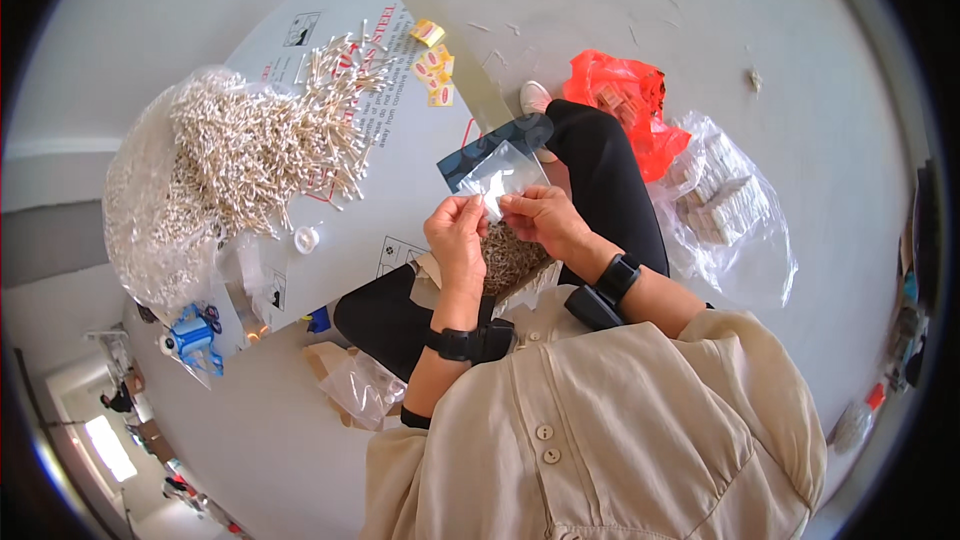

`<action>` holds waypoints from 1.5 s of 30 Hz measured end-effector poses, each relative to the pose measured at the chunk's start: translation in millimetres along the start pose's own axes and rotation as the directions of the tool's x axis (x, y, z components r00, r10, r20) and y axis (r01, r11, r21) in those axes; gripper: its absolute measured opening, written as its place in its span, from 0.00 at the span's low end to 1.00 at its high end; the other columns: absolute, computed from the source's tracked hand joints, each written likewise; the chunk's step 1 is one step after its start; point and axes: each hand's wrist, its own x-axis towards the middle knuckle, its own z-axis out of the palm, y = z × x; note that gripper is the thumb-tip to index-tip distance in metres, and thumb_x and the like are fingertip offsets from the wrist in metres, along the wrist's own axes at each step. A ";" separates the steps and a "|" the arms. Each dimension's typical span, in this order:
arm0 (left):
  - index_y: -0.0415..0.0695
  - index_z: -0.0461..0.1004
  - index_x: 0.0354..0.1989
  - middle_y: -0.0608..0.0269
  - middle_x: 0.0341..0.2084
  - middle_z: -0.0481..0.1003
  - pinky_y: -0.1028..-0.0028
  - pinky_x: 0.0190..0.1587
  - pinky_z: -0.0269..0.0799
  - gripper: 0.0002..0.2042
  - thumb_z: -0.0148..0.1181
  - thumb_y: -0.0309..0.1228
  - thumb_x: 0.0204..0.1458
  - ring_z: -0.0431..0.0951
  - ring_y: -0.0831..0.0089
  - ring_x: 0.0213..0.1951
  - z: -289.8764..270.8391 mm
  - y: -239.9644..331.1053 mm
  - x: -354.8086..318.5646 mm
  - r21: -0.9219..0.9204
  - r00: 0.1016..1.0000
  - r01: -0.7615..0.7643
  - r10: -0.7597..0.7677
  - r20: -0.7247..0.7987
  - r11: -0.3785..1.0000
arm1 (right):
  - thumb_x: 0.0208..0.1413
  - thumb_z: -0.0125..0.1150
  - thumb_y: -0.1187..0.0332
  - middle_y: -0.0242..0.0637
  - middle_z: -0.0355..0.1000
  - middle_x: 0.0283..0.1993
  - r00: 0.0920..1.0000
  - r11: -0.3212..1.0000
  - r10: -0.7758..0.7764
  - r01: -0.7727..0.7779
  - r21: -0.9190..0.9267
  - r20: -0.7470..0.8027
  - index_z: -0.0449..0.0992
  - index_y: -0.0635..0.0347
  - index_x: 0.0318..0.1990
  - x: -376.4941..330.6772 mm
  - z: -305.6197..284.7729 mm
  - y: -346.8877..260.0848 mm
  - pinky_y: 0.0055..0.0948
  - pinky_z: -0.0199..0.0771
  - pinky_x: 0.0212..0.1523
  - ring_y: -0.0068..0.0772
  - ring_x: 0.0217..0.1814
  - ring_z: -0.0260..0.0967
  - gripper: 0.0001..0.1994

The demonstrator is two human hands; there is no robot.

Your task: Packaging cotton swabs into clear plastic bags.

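A small clear plastic bag (507,168) is held up in front of me, its lower edge pinched from both sides. My left hand (458,238) has thumb and fingers closed on its left corner. On the right, my right hand (549,220) pinches the same edge. Below my hands, a cardboard box (530,280) on my lap holds many thin brownish sticks (508,258); their exact kind is hard to tell. Behind the bag lies a dark blue sheet (462,166).
A heap of cotton swabs (250,145) spills from a big clear bag (140,210) on the table at left. Yellow labels (434,68) lie at the table's edge. To the right are a red plastic bag (600,80) and a clear bag with white bundles (725,200).
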 end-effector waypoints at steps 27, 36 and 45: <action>0.40 0.70 0.25 0.70 0.20 0.71 0.84 0.23 0.62 0.08 0.65 0.17 0.46 0.67 0.85 0.21 23.1 -6.4 21.6 0.181 0.915 0.216 -0.264 0.306 0.959 | 0.45 0.59 0.74 0.30 0.68 0.19 0.890 0.852 -0.439 0.455 -0.258 0.119 0.75 0.69 0.23 16.4 -37.5 -15.9 0.25 0.65 0.26 0.18 0.23 0.63 0.06; 0.42 0.72 0.28 0.67 0.27 0.73 0.77 0.28 0.70 0.07 0.56 0.15 0.48 0.74 0.81 0.26 52.0 -2.4 44.5 0.521 0.627 -0.779 0.418 0.657 0.350 | 0.45 0.61 0.73 0.29 0.69 0.19 0.786 0.659 -0.611 0.569 -0.491 0.090 0.74 0.68 0.23 8.6 -28.8 -16.1 0.27 0.66 0.25 0.20 0.23 0.64 0.07; 0.39 0.74 0.29 0.71 0.18 0.72 0.77 0.26 0.68 0.05 0.59 0.17 0.46 0.70 0.83 0.21 107.9 -8.5 143.0 0.536 0.788 -0.594 0.299 0.538 0.601 | 0.60 0.60 0.61 0.25 0.69 0.31 0.925 0.908 -0.230 0.316 0.275 -0.303 0.75 0.61 0.40 48.6 -60.4 -27.3 0.14 0.60 0.24 0.12 0.26 0.60 0.11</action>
